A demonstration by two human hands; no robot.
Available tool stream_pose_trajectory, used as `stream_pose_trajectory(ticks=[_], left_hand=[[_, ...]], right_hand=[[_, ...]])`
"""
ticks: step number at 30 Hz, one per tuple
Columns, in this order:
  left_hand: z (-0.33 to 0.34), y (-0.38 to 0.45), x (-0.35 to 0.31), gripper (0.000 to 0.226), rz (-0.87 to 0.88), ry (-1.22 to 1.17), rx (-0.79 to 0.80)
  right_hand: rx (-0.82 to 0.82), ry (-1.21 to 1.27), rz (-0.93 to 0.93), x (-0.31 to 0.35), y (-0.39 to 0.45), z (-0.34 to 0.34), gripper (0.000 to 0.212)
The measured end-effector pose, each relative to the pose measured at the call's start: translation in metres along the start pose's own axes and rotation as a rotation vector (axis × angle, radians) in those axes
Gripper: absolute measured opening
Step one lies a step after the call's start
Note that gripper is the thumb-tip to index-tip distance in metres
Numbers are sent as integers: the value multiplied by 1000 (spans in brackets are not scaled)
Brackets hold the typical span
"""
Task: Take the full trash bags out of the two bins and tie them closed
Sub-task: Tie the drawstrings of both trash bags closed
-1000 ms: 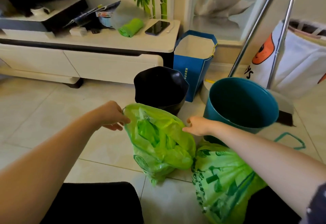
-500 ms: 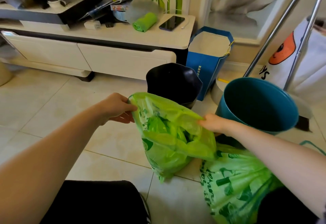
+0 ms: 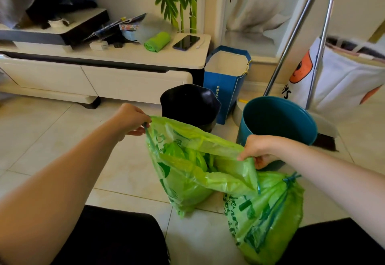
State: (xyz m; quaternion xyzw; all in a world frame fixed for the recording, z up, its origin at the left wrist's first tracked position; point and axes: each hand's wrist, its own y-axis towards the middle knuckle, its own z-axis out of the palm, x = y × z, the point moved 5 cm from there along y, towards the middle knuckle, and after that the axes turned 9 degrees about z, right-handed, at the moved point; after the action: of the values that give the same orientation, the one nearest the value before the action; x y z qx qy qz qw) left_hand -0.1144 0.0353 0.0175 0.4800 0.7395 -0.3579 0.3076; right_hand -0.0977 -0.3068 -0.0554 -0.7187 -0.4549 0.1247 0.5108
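Both bins, black bin [image 3: 188,106] and teal bin [image 3: 277,118], stand emptied. One bag [image 3: 268,218] lies tied on the floor. My left hand [image 3: 130,119] and right hand [image 3: 259,150], apart, pinch the open second bag's [image 3: 191,173] rim; I judge its tying remains.

Bright, soft daylight; wide-angle view w/ edge warp.

Scene is lit evenly from upper right, approx. Glare is seen on the black bin [image 3: 190,103] rim and the phone [image 3: 186,42] screen. Shadows are kept faint on the floor tiles [image 3: 52,139]. Straight metal poles [image 3: 291,35] are bent by lens distortion; corners are slightly softened, centre is rendered sharp.
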Motion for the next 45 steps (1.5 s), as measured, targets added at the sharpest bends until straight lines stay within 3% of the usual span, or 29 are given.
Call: stream_pose_trajectory(ticks=[4,9,14,17,20,22,28,33,38,45], left_hand=[[-4,-6,-2,9,-12,6,-19],[-3,-15,-6,11,-6,28,-11],[4,-15,-8,14,13,52,7],[5,-11,-8,14,10,54,7],[5,-7,-7,12,7,59,7],[4,-5,-6,11,5,60,2],[-1,-1,-4,10,21,57,-15],[-5,-1,-6,12,42,85,-43],[-15,-3,-9,16,65,43,-112],[-32,-13,-28,19,155,-173,-246]], right_hand=[[-102,-106,54,-16,-7,-1,10],[106,241,13,-12,-20,4,40],[157,349,-51,-5,-11,4,32],[198,300,-81,-3,-5,8,61],[142,190,-105,-2,-8,14,68],[119,137,-116,0,-10,13,60],[6,-175,10,-1,-26,-5,3],[-79,-175,20,1,-45,-24,16],[-209,110,-206,12,-61,-45,17],[-251,477,-536,29,-85,-60,14]])
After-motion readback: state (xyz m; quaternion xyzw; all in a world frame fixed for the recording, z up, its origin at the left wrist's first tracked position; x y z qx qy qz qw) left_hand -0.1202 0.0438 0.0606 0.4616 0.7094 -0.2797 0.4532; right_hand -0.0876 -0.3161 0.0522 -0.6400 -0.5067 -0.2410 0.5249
